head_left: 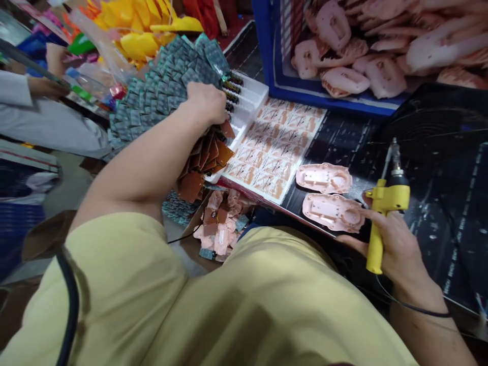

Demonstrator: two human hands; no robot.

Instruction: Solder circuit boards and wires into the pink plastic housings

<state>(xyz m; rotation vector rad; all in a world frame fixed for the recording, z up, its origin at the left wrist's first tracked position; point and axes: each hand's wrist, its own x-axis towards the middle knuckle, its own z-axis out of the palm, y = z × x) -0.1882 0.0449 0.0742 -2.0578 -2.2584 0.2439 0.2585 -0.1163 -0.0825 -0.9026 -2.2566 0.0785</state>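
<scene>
My right hand point(404, 246) grips a yellow soldering gun point(376, 244), its metal tip pointing away from me. A fingertip of that hand reaches the edge of a pink plastic shell half point(324, 211), which lies hollow side up near the table edge. Just behind it lies a similar pink shell half point(320, 178). My left hand point(208, 104) is stretched out over a white foam tray point(247, 109), fingers curled down among brown circuit boards point(208, 155) and small dark parts point(233, 87). Its fingertips are hidden, so what they pinch cannot be seen.
Green circuit boards point(152, 86) are heaped left of the tray. A printed sticker sheet point(274, 147) lies beside it. Behind stands a blue crate point(270, 61) of pink shells. Below the table edge is a box of pink pieces point(221, 231). Another person's sleeve point(15, 91) shows at left.
</scene>
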